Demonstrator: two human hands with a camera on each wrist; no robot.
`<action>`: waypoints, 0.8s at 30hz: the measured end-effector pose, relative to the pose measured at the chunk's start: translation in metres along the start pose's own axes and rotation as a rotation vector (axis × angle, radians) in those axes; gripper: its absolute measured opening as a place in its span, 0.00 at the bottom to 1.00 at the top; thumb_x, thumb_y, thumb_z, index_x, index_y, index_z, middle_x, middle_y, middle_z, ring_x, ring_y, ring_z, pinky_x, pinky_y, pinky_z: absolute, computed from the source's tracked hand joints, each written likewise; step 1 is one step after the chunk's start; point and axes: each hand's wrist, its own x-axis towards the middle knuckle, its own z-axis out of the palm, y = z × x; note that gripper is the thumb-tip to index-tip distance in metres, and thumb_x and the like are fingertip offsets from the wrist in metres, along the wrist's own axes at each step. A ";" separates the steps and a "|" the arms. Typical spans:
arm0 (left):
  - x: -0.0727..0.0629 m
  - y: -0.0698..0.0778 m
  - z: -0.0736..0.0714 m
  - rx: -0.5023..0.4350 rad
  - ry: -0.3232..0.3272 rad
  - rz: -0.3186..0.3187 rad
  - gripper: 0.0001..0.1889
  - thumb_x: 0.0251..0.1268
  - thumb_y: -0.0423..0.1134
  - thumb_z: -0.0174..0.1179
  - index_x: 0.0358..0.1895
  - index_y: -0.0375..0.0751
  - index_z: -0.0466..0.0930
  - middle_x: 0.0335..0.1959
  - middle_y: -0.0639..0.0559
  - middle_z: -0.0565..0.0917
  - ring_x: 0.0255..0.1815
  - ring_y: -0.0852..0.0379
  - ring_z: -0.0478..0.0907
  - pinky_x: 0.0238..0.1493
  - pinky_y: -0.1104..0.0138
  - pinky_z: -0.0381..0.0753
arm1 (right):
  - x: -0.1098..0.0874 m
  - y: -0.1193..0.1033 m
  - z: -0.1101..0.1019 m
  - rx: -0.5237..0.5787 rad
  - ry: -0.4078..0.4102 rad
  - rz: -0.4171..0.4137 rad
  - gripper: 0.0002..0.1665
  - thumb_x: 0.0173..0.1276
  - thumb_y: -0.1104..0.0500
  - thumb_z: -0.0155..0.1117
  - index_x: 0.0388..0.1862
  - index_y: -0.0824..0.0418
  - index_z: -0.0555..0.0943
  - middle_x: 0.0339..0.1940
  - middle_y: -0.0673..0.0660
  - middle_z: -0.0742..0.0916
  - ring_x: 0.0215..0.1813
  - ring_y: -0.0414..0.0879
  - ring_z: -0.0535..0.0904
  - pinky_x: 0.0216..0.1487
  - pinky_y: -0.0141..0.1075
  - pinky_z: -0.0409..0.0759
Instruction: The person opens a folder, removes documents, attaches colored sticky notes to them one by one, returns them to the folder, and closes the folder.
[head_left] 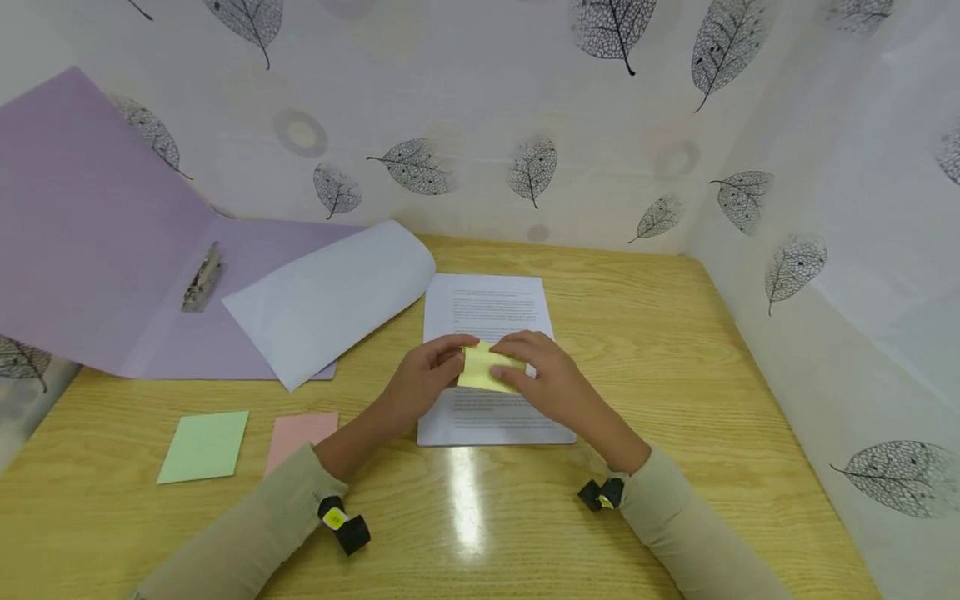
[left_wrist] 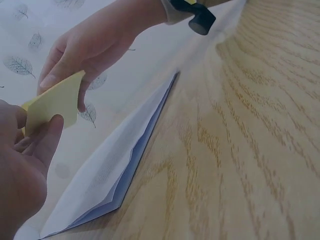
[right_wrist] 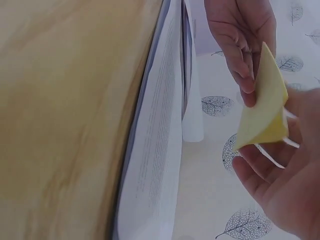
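Note:
A pad of yellow sticky notes (head_left: 480, 372) is held between both hands over the stack of printed paper (head_left: 495, 423). My left hand (head_left: 417, 379) pinches its left side, the thumb lying against the face in the left wrist view. On the other side, my right hand (head_left: 553, 382) grips the pad with thumb and fingers. The yellow paper (right_wrist: 265, 102) bends at its lower corner in the right wrist view. Below the hands, the printed pages (left_wrist: 112, 170) lie on the table with their edges slightly fanned.
To the left lies an open purple folder (head_left: 82, 225) with a metal clip (head_left: 201, 279); a curled white sheet (head_left: 330, 304) rests across it. A green sticky pad (head_left: 204, 447) and a pink sticky pad (head_left: 300, 435), partly behind the left forearm, sit on the wooden table (head_left: 480, 533). Leaf-patterned walls (head_left: 480, 100) border the table.

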 end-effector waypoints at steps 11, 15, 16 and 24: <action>0.001 -0.007 0.004 0.056 0.015 0.001 0.17 0.74 0.40 0.59 0.61 0.43 0.79 0.53 0.45 0.85 0.49 0.56 0.83 0.50 0.64 0.84 | -0.003 -0.006 0.008 -0.081 -0.016 -0.046 0.23 0.76 0.46 0.61 0.63 0.53 0.81 0.54 0.48 0.86 0.53 0.42 0.82 0.51 0.42 0.84; 0.001 -0.008 0.005 0.077 0.030 -0.007 0.20 0.74 0.37 0.59 0.67 0.48 0.76 0.52 0.45 0.87 0.44 0.58 0.82 0.44 0.67 0.81 | -0.001 -0.004 0.008 -0.002 0.076 -0.032 0.18 0.78 0.57 0.59 0.63 0.56 0.81 0.42 0.50 0.87 0.35 0.38 0.79 0.37 0.34 0.81; 0.001 -0.008 0.005 0.077 0.033 -0.010 0.21 0.74 0.37 0.58 0.68 0.49 0.75 0.52 0.45 0.87 0.43 0.59 0.82 0.43 0.68 0.81 | -0.001 -0.003 0.007 0.008 0.102 -0.044 0.18 0.77 0.60 0.59 0.63 0.56 0.82 0.38 0.51 0.87 0.32 0.38 0.77 0.34 0.33 0.79; 0.002 -0.007 0.003 0.055 0.057 -0.006 0.28 0.75 0.33 0.57 0.75 0.49 0.67 0.54 0.43 0.86 0.40 0.58 0.81 0.38 0.71 0.78 | 0.002 0.005 -0.004 0.055 0.200 -0.081 0.14 0.72 0.69 0.62 0.51 0.59 0.88 0.41 0.53 0.89 0.35 0.41 0.79 0.35 0.33 0.78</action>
